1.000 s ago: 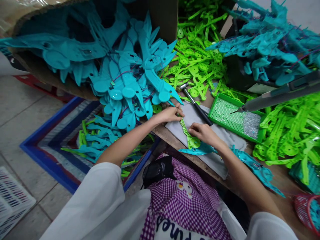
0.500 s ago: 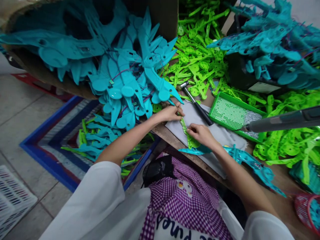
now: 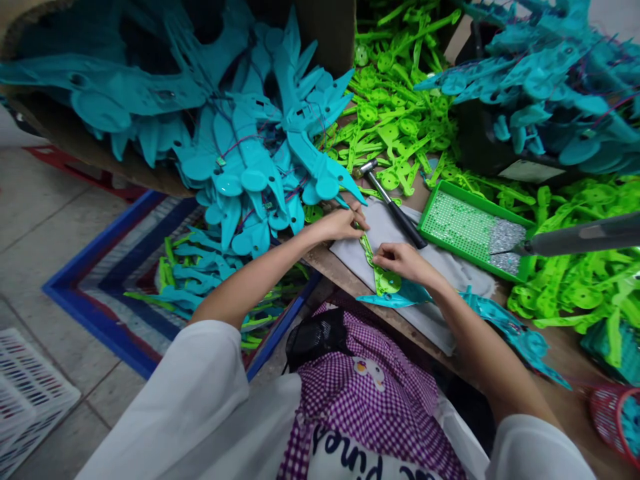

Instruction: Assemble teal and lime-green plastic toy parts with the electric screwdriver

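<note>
A bright green plastic part [image 3: 385, 280] lies on a grey cloth [image 3: 345, 248] at the bench edge, its narrow arm pointing away from me. My left hand [image 3: 345, 223] pinches the far end of that arm. Over its middle, my right hand [image 3: 403, 260] has thumb and fingertips pressed together; whatever they hold is too small or hidden to make out. A blue plastic part [image 3: 395, 300] lies beside the green one, partly under my right wrist. A hammer [image 3: 395, 207] with a black handle rests on the cloth beyond my hands.
A green tray [image 3: 453, 245] holds small silver metal pieces, and a dark rod-like tool [image 3: 585, 237] reaches over its right end. Green parts [image 3: 400, 133] pile up behind. Blue parts spill from a cardboard box [image 3: 327, 33] at left. A blue-rimmed crate [image 3: 100, 267] stands below.
My right hand has shifted very slightly, showing more of the green part's round end. The dark tool's tip sits a little further right over the tray. My left hand keeps its pinch.
</note>
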Demonstrator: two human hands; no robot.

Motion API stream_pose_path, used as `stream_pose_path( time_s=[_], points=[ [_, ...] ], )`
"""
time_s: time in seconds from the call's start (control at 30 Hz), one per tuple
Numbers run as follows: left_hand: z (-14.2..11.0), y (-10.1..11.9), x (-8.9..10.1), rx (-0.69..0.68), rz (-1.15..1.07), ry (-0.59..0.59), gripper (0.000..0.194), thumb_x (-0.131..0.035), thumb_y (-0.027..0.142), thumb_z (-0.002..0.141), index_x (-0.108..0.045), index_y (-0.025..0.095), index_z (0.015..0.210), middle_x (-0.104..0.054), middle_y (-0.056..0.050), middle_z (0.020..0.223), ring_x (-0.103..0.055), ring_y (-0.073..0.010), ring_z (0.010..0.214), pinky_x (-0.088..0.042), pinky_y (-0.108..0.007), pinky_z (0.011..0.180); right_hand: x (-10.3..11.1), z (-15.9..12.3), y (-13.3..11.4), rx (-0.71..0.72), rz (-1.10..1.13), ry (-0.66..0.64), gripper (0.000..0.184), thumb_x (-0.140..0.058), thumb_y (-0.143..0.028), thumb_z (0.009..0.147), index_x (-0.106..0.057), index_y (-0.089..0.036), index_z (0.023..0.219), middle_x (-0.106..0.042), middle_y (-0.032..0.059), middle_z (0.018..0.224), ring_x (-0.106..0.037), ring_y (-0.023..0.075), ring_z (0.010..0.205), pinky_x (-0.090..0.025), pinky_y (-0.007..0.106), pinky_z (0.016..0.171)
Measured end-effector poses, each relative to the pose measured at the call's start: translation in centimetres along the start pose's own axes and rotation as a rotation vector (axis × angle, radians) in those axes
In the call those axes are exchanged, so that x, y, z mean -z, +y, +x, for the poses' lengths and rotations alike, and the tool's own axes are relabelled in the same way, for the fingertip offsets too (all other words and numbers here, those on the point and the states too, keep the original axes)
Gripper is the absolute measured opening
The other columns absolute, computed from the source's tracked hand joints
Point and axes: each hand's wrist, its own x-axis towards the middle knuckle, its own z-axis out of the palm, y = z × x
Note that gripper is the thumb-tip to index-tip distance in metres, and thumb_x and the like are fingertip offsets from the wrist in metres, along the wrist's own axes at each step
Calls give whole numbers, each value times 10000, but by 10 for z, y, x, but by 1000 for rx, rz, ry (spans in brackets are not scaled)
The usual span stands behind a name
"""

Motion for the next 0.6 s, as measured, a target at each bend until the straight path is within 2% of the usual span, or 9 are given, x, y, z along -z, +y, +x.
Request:
stream_pose_path(
  time_s=[0.27,0.37,0.5,0.6],
  points=[
    [-2,5,3,3,49,-17,285,-629,239,786,-723,178,1048,-626,-54,1194,-621,-203,1044,-457,-254,916,-2,4,-16,-176,-118,13,164,-541,-319,795,-598,-184,722,-587,-10,658,-471,116,610,-277,230,572],
    [-13,10,2,-48,95,-13,307,-596,240,832,-691,181,1117,-599,-72,1252,-594,-225,1108,-433,-312,970,-3,3,-20,-197,-131,18,163,-536,-321,804,-596,-188,732,-613,0,683,-491,122,626,-281,231,578],
    [-34,22,-13,-132,113,139,308,-621,276,847,-675,193,1138,-580,-91,1297,-493,-259,1237,-352,-422,1059,-4,2,-15,-211,-73,29,187,-545,-342,811,-589,-180,729,-603,-3,664,-480,116,613,-290,228,577],
    [-42,29,-30,-217,57,142,291,-661,291,826,-684,228,1110,-648,-69,1197,-511,-244,1215,-351,-436,1056,-7,2,-6,-165,-8,42,228,-563,-386,809,-598,-167,756,-598,-3,668,-475,111,603,-300,225,566]
  ],
)
